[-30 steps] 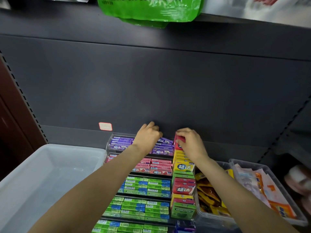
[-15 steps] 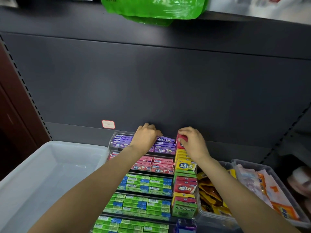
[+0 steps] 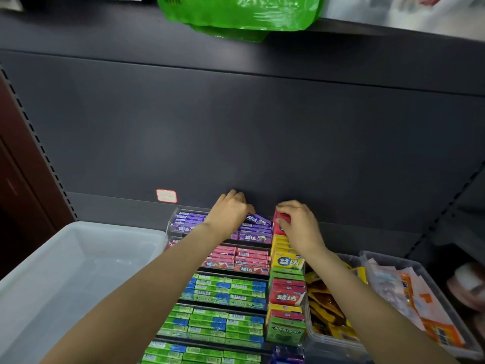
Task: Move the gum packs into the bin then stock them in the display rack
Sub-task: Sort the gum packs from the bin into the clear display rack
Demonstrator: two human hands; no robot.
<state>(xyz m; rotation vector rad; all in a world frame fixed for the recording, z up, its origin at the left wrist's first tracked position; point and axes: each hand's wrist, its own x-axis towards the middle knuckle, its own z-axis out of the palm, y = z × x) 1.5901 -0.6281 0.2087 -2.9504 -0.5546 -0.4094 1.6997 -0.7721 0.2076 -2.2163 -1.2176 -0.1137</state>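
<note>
Nearby: white bin (image 3: pixel 65 271) left of rack (image 3: pixel 223 290), snack tubs (image 3: pixel 420 271) right.

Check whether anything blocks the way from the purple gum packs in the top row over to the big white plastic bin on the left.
Nothing visible does: the purple gum packs sit beside the white plastic bin, whose top is open.

The fingertips of the left hand (image 3: pixel 227 214) are curled out of sight over the purple gum packs (image 3: pixel 256 229). The red pack (image 3: pixel 281 222) is partly covered by the right hand (image 3: pixel 301 227). The display rack (image 3: pixel 223 303) and white bin (image 3: pixel 65 279) are cut off by the lower edge. The price label (image 3: pixel 166 196) print is illegible.
</note>
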